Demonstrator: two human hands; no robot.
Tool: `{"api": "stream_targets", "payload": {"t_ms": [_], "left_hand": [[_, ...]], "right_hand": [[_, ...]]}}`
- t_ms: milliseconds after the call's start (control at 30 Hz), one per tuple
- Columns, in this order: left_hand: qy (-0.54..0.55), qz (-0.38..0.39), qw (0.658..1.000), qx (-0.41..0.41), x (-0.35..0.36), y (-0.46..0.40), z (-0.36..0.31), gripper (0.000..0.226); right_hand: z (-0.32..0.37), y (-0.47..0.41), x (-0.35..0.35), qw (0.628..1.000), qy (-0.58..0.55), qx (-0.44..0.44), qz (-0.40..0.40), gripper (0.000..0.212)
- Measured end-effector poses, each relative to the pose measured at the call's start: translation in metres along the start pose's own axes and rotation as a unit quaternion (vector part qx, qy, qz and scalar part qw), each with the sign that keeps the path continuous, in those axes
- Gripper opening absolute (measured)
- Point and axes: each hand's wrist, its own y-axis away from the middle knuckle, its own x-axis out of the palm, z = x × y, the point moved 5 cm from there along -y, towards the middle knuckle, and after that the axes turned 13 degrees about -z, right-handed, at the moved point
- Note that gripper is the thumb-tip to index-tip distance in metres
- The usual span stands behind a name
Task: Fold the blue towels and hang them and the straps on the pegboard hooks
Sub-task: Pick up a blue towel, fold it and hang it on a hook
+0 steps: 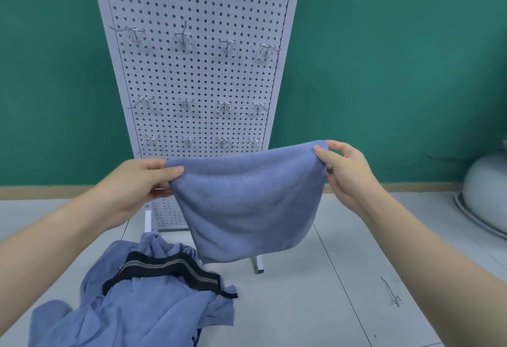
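My left hand (142, 179) pinches the upper left corner of the blue towel (247, 204), thumb on the near face and fingers curled behind; my right hand (343, 171) pinches the upper right corner the same way. The towel hangs between the two hands, clear of the table (315, 305), and appears doubled over, with its rounded lower edge below and slightly right of centre. Its long axis runs hand to hand, left to right, with the right corner held a little higher than the left. The pegboard (197, 72) stands directly beyond the towel, its face parallel to that axis. The hooks (186, 103) project toward me in rows; the lowest row sits just above the top edge of the towel, and the higher rows lie farther up and forward of both hands. All visible hooks are bare. Neither hand is clearly nearer the board; I judge the lower right hooks closest to my right hand. Below and near my left forearm lies the heap of remaining blue towels (137, 313), unfolded, with a black strap (167, 269) draped across its top. A loose hook (392, 291) lies on the table under my right forearm. I judge that the next move is one more fold or a forward and upward lift onto a hook.
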Motion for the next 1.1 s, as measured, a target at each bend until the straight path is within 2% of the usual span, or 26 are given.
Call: {"api": "stream_targets", "payload": {"t_ms": [67, 233, 433, 533, 600, 767, 933, 1100], "left_hand": [[0.014, -0.022, 1.0, 0.005, -0.004, -0.003, 0.001, 0.023], [0.02, -0.085, 0.996, 0.016, -0.017, -0.008, 0.002, 0.011], [-0.013, -0.122, 0.992, 0.038, -0.013, -0.006, 0.0, 0.017], [0.006, -0.149, 0.988, 0.039, -0.011, -0.005, -0.006, 0.02], [0.024, -0.159, 0.986, 0.039, -0.008, -0.002, -0.008, 0.019], [0.015, -0.166, 0.983, 0.077, 0.01, 0.008, -0.016, 0.026], [-0.007, -0.133, 0.986, 0.104, 0.035, 0.025, -0.024, 0.024], [-0.044, -0.097, 0.985, 0.136, 0.056, 0.04, -0.03, 0.018]], "right_hand": [[-0.004, 0.0, 0.0, 0.999, 0.031, 0.009, 0.041, 0.031], [-0.013, 0.009, 0.004, 0.988, 0.089, 0.033, 0.119, 0.02], [-0.012, 0.019, 0.016, 0.987, 0.105, 0.038, 0.12, 0.01], [-0.008, 0.025, 0.024, 0.988, 0.116, 0.028, 0.1, 0.023], [-0.008, 0.03, 0.03, 0.989, 0.123, 0.018, 0.084, 0.024], [-0.007, 0.045, 0.049, 0.989, 0.133, 0.0, 0.057, 0.025], [-0.007, 0.059, 0.068, 0.99, 0.127, -0.007, 0.067, 0.017], [-0.015, 0.068, 0.085, 0.99, 0.12, -0.027, 0.072, 0.036]]}}
